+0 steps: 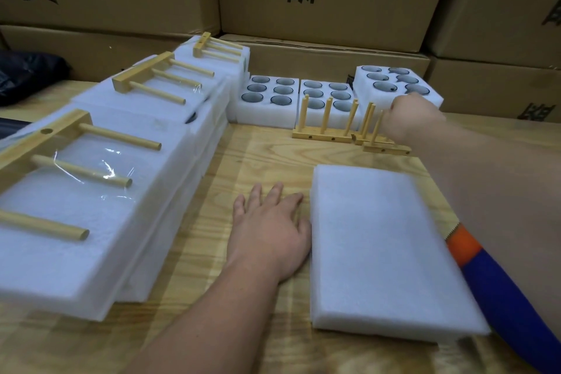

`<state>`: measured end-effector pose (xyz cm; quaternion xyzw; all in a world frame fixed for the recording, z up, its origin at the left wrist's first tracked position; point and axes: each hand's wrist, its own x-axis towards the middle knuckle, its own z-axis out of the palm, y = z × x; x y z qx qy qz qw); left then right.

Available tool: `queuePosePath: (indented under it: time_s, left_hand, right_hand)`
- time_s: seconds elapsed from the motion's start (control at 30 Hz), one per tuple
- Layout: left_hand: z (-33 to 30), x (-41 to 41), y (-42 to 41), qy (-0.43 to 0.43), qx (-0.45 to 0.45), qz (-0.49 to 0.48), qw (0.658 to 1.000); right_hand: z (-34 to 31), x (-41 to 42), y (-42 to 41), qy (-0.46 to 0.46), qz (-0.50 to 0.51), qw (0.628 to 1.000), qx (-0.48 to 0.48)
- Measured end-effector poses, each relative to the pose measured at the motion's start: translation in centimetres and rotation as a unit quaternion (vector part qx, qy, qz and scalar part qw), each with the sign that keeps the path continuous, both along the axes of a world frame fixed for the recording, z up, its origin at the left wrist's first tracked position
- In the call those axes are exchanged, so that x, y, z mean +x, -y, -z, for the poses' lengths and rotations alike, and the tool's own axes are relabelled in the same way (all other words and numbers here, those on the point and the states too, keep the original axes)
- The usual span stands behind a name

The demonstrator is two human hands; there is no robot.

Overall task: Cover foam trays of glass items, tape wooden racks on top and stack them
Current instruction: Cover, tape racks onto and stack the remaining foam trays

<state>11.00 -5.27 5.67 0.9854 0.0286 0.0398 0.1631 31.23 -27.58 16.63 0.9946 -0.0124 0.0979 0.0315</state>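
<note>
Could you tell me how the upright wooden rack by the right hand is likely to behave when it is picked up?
The wooden rack looks stiff: solid base bar, rigid dowels. It is probably light for its size, being slim bare wood. Its narrow base under tall upright pegs suggests it may tip if the right hand nudges it sideways.

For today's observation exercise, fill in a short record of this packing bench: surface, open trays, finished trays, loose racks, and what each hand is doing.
surface: wooden table
open trays: three foam trays of glass items, uncovered, at the back
finished trays: taped stacks with racks on top, at left
loose racks: upright wooden racks
foam cover sheet: flat, near front
left hand: flat on table, beside the sheet
right hand: reaching at the far-right tray
</note>
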Motion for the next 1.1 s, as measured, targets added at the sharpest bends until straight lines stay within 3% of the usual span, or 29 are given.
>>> queuePosePath:
  time_s: [0.2,0.3,0.4,0.53,0.7,0.77,0.87,1.0,1.1]
  left_hand:
    - [0.1,0.0,-0.1,-0.001,0.000,0.002,1.000]
    - [0.1,0.1,-0.1,-0.001,0.001,0.001,1.000]
    - [0.0,0.1,-0.1,0.001,0.003,0.001,1.000]
    - [0.0,-0.1,-0.1,-0.001,0.004,0.001,1.000]
    - [-0.1,-0.1,0.0,-0.003,0.003,0.000,1.000]
    - [-0.2,-0.1,0.0,-0.004,0.004,-0.001,1.000]
    - [-0.3,-0.1,-0.1,-0.006,0.007,-0.001,1.000]
    - [-0.4,-0.2,0.0,-0.011,0.006,-0.002,1.000]
    - [-0.5,-0.3,0.1,-0.011,0.008,-0.001,1.000]
  right_hand:
    - [0.1,-0.4,0.4,-0.011,0.019,1.000,-0.007]
    - [-0.4,-0.8,0.8,-0.034,0.032,0.997,-0.056]
    - [-1.6,-1.4,0.7,-0.073,0.042,0.991,-0.101]
    - [-2.9,-1.8,1.2,-0.127,0.063,0.986,-0.091]
    - [-3.8,-4.0,3.0,-0.033,0.000,0.992,-0.125]
    - [-5.2,-4.8,3.8,0.016,-0.016,0.998,-0.059]
    - [-7.4,-6.6,4.6,0.099,-0.006,0.988,0.116]
    - [-8.3,-12.0,5.1,0.201,-0.038,0.937,0.283]
    - [-7.1,-16.4,5.0,0.204,-0.066,0.885,0.413]
